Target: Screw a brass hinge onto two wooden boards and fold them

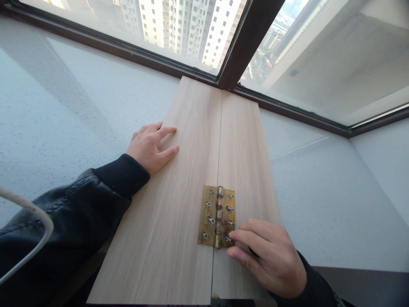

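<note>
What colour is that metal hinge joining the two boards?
The hinge is tarnished brass-gold, seen in the head view.

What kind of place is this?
Probably a high-up flat, at a wide stone window sill: the window shows tall buildings outside. Two boards with a brass hinge lie on it.
</note>
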Motion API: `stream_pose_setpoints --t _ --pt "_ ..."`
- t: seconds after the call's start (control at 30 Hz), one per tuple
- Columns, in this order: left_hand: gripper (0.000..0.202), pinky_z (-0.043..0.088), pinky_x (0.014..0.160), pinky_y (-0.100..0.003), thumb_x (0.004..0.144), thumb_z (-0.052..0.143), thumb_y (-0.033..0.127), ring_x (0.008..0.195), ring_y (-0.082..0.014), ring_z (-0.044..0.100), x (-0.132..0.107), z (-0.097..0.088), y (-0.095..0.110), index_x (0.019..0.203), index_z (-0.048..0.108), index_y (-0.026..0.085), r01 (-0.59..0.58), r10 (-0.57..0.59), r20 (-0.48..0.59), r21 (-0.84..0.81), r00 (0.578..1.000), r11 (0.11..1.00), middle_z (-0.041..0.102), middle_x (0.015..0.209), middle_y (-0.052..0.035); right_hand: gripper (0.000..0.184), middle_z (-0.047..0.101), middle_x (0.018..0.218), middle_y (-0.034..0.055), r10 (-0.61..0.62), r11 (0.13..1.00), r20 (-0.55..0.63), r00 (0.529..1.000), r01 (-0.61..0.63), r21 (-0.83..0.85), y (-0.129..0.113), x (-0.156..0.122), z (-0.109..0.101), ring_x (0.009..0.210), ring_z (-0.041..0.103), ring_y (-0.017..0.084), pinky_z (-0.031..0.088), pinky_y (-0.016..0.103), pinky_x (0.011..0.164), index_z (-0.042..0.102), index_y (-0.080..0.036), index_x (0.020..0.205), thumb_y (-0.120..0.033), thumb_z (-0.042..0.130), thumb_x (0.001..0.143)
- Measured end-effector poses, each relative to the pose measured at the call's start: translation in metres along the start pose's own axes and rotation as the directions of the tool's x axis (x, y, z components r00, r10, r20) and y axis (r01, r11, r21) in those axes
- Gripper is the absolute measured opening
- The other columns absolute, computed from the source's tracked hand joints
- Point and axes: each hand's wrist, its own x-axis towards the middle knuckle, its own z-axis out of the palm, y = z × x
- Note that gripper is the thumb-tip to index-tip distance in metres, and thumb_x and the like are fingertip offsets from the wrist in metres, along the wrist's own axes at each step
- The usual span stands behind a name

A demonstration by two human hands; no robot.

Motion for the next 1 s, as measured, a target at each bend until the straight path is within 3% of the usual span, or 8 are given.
stream_pose_setpoints --t 0.07,0.13,0.23,0.3,0.33,0.57,0.8,1.0 --pt "0.052 0.032 0.108 -0.049 0.082 0.049 0.047 0.131 -0.0322 0.044 0.000 0.000 0.000 0.128 0.058 0.024 0.000 0.000 0.000 0.002 1.000 1.000 0.053 0.136 -0.0104 0.012 0.063 0.077 0.0055 0.092 0.993 -0.084 0.992 -0.085 0.078 -0.006 -0.004 -0.009 0.066 0.058 0.018 0.046 0.030 0.054 0.061 -0.018 0.103 -0.025 0.056 0.094" --pt "0.052 0.031 0.108 -0.049 0.082 0.050 0.047 0.131 -0.0317 0.043 0.000 0.000 0.000 0.128 0.057 0.025 0.006 -0.006 0.005 0.005 1.000 1.000 0.053 0.137 -0.0099 0.014 0.058 0.075 0.0048 0.237 0.936 -0.188 0.953 -0.172 0.306 -0.013 -0.009 -0.020 0.069 0.056 0.020 0.048 0.032 0.056 0.059 -0.021 0.104 -0.021 0.049 0.095" --pt "0.053 0.031 0.109 -0.048 0.082 0.050 0.047 0.132 -0.0312 0.042 0.000 0.000 0.001 0.130 0.057 0.025 0.020 -0.020 0.011 0.014 1.000 1.000 0.051 0.139 -0.0107 0.009 0.042 0.063 0.0012 0.387 0.689 -0.290 0.875 -0.065 0.722 -0.021 -0.011 -0.031 0.059 0.044 0.020 0.046 0.035 0.051 0.056 -0.025 0.091 -0.026 0.048 0.094" --pt "0.054 0.030 0.109 -0.048 0.082 0.050 0.047 0.133 -0.0313 0.042 0.000 -0.001 0.001 0.131 0.056 0.023 0.025 -0.025 0.015 0.016 1.000 1.000 0.051 0.139 -0.0123 0.010 0.032 0.057 -0.0010 0.451 0.548 -0.310 0.837 0.015 0.836 -0.026 -0.005 -0.032 0.052 0.035 0.018 0.041 0.032 0.045 0.052 -0.026 0.083 -0.028 0.050 0.092" --pt "0.055 0.030 0.109 -0.049 0.082 0.050 0.047 0.133 -0.0316 0.041 0.000 -0.001 0.001 0.131 0.056 0.023 0.025 -0.025 0.016 0.016 1.000 1.000 0.050 0.140 -0.0133 0.012 0.028 0.056 -0.0016 0.476 0.524 -0.305 0.825 0.013 0.852 -0.029 0.000 -0.030 0.051 0.033 0.018 0.039 0.031 0.043 0.051 -0.025 0.080 -0.027 0.050 0.091" --pt "0.055 0.030 0.109 -0.049 0.082 0.051 0.047 0.133 -0.0314 0.042 0.001 0.000 0.000 0.131 0.056 0.023 0.021 -0.021 0.020 0.019 1.000 1.000 0.051 0.139 -0.0134 0.014 0.027 0.056 -0.0014 0.442 0.536 -0.385 0.810 0.106 0.838 -0.044 0.030 0.001 0.053 0.034 0.017 0.033 0.030 0.045 0.048 -0.024 0.077 -0.021 0.042 0.089" --pt "0.054 0.030 0.109 -0.049 0.083 0.052 0.046 0.133 -0.0303 0.042 0.001 0.000 -0.001 0.132 0.055 0.022 0.022 -0.023 0.025 0.024 0.999 0.999 0.050 0.140 -0.0136 0.017 0.034 0.059 -0.0008 0.427 0.442 -0.421 0.800 0.221 0.869 -0.039 0.026 0.014 0.058 0.037 0.016 0.032 0.031 0.051 0.057 -0.020 0.078 -0.013 0.042 0.081" --pt "0.055 0.030 0.109 -0.051 0.083 0.052 0.047 0.134 -0.0304 0.041 0.002 0.001 -0.003 0.131 0.056 0.021 0.014 -0.014 0.021 0.014 1.000 1.000 0.052 0.138 -0.0157 0.021 0.042 0.062 0.0005 0.359 0.491 -0.432 0.827 0.226 0.841 -0.041 0.021 0.018 0.063 0.042 0.017 0.032 0.033 0.056 0.060 -0.020 0.080 -0.011 0.041 0.080"
